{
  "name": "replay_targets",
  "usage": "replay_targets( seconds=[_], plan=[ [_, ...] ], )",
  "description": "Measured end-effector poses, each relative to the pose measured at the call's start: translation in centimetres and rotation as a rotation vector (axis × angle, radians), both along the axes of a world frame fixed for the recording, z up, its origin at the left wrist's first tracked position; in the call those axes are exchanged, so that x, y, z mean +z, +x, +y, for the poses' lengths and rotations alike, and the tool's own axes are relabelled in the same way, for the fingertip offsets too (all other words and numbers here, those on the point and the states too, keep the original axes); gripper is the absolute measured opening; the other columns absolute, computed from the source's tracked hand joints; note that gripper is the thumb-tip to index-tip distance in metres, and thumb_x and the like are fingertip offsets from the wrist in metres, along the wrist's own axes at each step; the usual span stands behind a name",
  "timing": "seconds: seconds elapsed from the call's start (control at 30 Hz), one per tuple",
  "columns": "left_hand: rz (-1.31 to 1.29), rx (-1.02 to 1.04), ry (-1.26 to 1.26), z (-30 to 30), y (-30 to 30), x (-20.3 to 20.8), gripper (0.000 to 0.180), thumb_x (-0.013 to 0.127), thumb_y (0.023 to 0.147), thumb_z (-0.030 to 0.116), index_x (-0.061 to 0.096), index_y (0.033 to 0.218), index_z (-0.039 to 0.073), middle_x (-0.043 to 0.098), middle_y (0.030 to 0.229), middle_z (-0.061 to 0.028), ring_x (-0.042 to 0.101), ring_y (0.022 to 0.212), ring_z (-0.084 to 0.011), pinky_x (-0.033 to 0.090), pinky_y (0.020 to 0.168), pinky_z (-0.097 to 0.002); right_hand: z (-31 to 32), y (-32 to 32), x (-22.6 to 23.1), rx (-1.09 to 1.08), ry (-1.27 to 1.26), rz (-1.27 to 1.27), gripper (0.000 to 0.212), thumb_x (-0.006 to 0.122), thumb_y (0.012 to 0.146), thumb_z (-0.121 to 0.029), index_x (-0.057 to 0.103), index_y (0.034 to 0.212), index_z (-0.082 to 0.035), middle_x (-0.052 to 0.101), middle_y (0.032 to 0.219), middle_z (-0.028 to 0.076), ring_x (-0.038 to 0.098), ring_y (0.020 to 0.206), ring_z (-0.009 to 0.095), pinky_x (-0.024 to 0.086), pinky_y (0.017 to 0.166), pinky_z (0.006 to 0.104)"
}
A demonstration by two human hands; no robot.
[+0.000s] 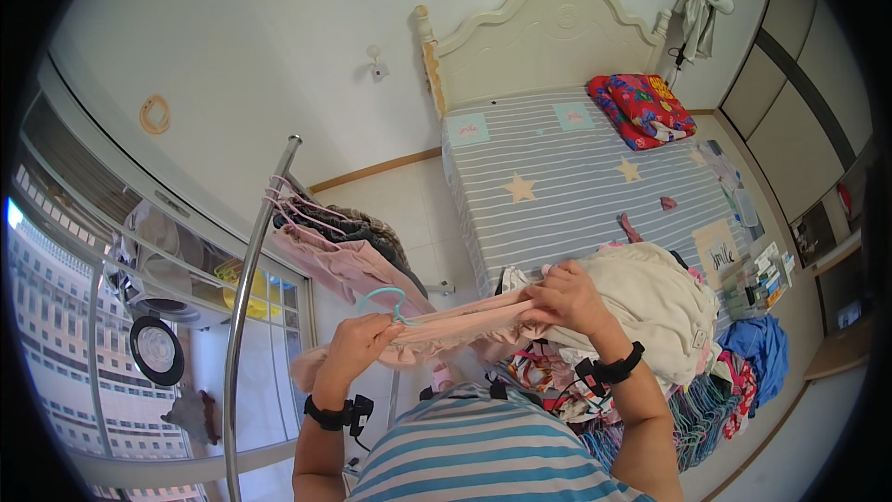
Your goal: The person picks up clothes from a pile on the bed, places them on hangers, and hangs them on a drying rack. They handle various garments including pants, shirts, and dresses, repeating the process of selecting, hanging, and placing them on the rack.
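While the left hand (pixel 364 339) grips one end of a pale pink garment (pixel 474 321) close to the hook of a light teal hanger (pixel 383 290), the right hand (pixel 569 297) pinches the gathered upper edge farther along, so that in the head view the cloth stretches between both hands, with ruffled folds hanging below. Left of the left hand rises a metal rail (pixel 240 316); beyond that hand, pink trousers (pixel 321 265) and darker clothes (pixel 376 240) hang from it. Just beside the right hand, on its right, lies a cream garment (pixel 641 302); farther right and nearer the body are a heap of hangers (pixel 701 423) and a blue cloth (pixel 764 353). Beyond the right hand stretches a striped bed (pixel 557 167), bearing a folded red blanket (pixel 641 112) at its far right.
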State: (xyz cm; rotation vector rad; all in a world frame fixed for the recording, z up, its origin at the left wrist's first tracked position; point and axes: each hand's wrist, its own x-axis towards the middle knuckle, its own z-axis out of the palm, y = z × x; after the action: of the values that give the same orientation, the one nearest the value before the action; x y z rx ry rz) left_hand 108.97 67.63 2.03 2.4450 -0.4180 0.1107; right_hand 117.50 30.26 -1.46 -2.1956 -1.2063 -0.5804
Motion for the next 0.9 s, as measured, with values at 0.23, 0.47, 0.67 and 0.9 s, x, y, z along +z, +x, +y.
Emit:
replay_targets(
  seconds=[0.23,0.47,0.67,0.9],
  plan=[
    [-0.055,-0.006,-0.026,-2.3,0.5,-1.6,0.015,0.070,0.090,0.017,0.067,0.096,0.003,0.062,0.077,-0.0156,0.062,0.068,-0.0339,0.050,0.062,-0.0403,6.2,-1.6,2.1,0.105,0.127,0.155,0.035,0.078,0.079,-0.028,0.067,0.106,-0.007,0.061,0.098,0.008,0.058,0.094,0.028,0.046,0.080,0.0396],
    [0.008,-0.068,-0.198,-4.3,0.7,-1.8,0.019,0.070,0.089,0.016,0.070,0.103,0.003,0.066,0.087,-0.0158,0.064,0.073,-0.0349,0.052,0.064,-0.0392,12.6,-2.8,-1.3,0.199,0.267,0.644,0.033,0.067,0.092,-0.025,0.064,0.119,-0.007,0.064,0.091,0.014,0.063,0.082,0.034,0.050,0.073,0.0410],
    [-0.104,-0.039,-0.146,-1.1,0.5,-3.3,0.014,0.072,0.086,0.010,0.072,0.099,0.004,0.067,0.087,-0.0127,0.064,0.075,-0.0314,0.052,0.066,-0.0378,12.7,-1.8,0.4,0.212,0.349,0.727,0.027,0.065,0.096,-0.020,0.067,0.083,0.004,0.074,0.094,0.014,0.063,0.064,0.026,0.049,0.059,0.0327],
    [-0.369,0.098,-0.047,2.4,-0.9,-3.3,0.013,0.072,0.086,0.007,0.072,0.098,0.003,0.069,0.088,-0.0118,0.066,0.077,-0.0290,0.053,0.069,-0.0347,10.8,0.0,-0.2,0.211,0.261,0.771,0.021,0.065,0.096,-0.023,0.071,0.096,-0.003,0.066,0.078,0.011,0.062,0.066,0.029,0.049,0.060,0.0362]
  ],
)
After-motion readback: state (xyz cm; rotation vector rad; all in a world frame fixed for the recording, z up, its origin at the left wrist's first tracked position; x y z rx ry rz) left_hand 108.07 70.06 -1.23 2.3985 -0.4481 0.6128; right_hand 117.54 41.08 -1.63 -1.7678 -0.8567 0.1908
